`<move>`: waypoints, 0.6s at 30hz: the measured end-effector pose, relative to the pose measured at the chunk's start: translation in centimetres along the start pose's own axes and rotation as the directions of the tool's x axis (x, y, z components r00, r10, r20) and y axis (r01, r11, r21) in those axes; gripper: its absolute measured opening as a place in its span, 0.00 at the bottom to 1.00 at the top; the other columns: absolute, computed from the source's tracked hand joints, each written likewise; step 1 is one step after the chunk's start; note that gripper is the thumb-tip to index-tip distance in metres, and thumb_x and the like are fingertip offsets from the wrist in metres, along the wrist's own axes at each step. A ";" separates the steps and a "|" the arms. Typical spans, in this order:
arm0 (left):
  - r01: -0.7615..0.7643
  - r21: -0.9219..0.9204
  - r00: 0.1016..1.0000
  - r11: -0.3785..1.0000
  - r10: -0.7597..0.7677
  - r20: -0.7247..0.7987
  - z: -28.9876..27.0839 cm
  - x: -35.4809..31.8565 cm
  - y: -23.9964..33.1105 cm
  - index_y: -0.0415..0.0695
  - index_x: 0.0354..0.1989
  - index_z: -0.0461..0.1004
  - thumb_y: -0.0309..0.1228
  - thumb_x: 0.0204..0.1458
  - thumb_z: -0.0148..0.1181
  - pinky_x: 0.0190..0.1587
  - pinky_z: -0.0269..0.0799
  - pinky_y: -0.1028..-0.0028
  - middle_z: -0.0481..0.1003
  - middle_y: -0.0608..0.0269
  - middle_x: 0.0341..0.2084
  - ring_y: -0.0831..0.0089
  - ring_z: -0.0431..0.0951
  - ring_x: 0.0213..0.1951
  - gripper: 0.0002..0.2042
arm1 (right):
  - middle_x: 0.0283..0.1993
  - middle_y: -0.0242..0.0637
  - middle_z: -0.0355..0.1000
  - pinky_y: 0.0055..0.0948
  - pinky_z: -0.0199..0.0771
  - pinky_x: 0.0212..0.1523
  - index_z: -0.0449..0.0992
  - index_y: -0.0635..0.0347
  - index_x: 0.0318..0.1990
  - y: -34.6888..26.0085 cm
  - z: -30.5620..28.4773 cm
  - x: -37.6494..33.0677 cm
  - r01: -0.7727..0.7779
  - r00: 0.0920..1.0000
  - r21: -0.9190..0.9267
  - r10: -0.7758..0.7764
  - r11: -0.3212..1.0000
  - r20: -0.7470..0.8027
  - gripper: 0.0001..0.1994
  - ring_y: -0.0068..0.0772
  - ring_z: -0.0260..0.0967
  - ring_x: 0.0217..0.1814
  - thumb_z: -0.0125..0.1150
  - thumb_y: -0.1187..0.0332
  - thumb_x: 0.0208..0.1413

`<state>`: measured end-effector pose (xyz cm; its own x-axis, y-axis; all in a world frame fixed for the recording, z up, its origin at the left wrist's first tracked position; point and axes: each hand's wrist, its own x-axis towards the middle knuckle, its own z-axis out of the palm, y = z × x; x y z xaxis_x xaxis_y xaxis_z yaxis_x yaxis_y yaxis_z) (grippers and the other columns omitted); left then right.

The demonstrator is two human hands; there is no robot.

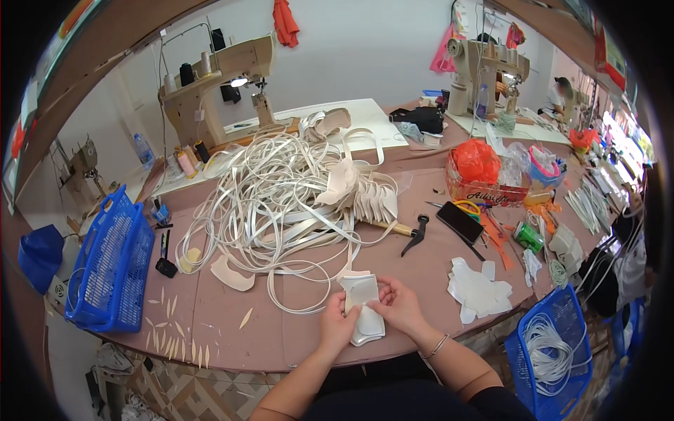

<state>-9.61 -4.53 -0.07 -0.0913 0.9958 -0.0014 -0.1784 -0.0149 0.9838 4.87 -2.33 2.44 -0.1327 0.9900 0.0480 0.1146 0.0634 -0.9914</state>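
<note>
Near the front edge of the table, my left hand (340,325) and my right hand (401,307) pinch a white leather-like piece (361,288) from both sides. Both thumbs press on its lower part. Just below them lie more white pieces (369,327), stacked close to the table edge. A beige curved piece (232,274) rests to the left. Beyond my hands spreads a big tangled heap of white straps (274,196), with a row of stacked beige pieces (375,201) at its right side. A hammer (415,236) with a wooden handle lies beside that row.
Blue baskets stand at the left (112,266) and lower right (551,351). To the right lie a black phone (460,223), a green can (528,238) and flat white pieces (479,290). Small pointed slivers (175,347) are scattered at front left. A sewing machine (217,91) stands behind.
</note>
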 end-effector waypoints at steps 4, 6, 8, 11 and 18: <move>0.022 -0.109 0.999 0.994 -0.017 0.042 0.1 0.0 0.2 0.35 0.44 0.63 0.22 0.47 0.55 0.38 0.70 0.78 0.73 0.55 0.37 0.75 0.74 0.38 0.15 | 0.28 0.31 0.65 0.18 0.66 0.26 0.74 0.66 0.34 0.4 0.1 0.1 0.142 0.990 -0.110 -0.144 0.984 -0.008 0.10 0.18 0.62 0.24 0.62 0.75 0.42; 0.049 -0.081 0.998 0.996 -0.044 0.052 0.0 0.1 0.2 0.35 0.44 0.63 0.21 0.47 0.55 0.40 0.70 0.77 0.72 0.56 0.38 0.75 0.74 0.39 0.15 | 0.28 0.33 0.65 0.19 0.67 0.26 0.73 0.66 0.33 0.7 0.4 0.0 0.152 0.988 -0.076 -0.153 0.986 -0.018 0.08 0.19 0.63 0.25 0.62 0.74 0.43; 0.064 -0.059 0.997 0.996 -0.060 0.054 -0.4 0.5 -0.3 0.36 0.45 0.63 0.19 0.46 0.55 0.43 0.70 0.76 0.72 0.57 0.38 0.75 0.73 0.39 0.16 | 0.29 0.34 0.66 0.19 0.67 0.26 0.73 0.66 0.32 0.8 0.8 -0.1 0.162 0.986 -0.065 -0.164 0.985 -0.014 0.07 0.20 0.65 0.25 0.61 0.75 0.44; 0.054 -0.026 0.999 0.998 -0.054 0.006 -0.4 0.6 -0.6 0.36 0.45 0.63 0.18 0.45 0.55 0.42 0.71 0.76 0.72 0.59 0.37 0.74 0.74 0.39 0.17 | 0.31 0.34 0.66 0.18 0.68 0.26 0.73 0.67 0.31 0.3 1.2 -0.5 0.208 0.978 -0.148 -0.211 0.967 -0.003 0.05 0.21 0.67 0.26 0.60 0.76 0.45; 0.118 -0.092 0.993 0.989 -0.117 0.010 -0.9 1.2 -0.8 0.37 0.46 0.64 0.18 0.46 0.54 0.42 0.71 0.75 0.72 0.59 0.38 0.74 0.73 0.40 0.17 | 0.28 0.40 0.66 0.23 0.70 0.26 0.73 0.66 0.30 0.4 2.0 0.3 0.309 0.943 -0.222 -0.329 0.925 -0.059 0.04 0.30 0.68 0.26 0.59 0.77 0.45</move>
<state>-10.44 -3.41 -1.05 -0.0597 0.9916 -0.1148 -0.2769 0.0941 0.9563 2.93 -2.27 1.78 -0.1045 0.9198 0.3783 0.2838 0.3921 -0.8750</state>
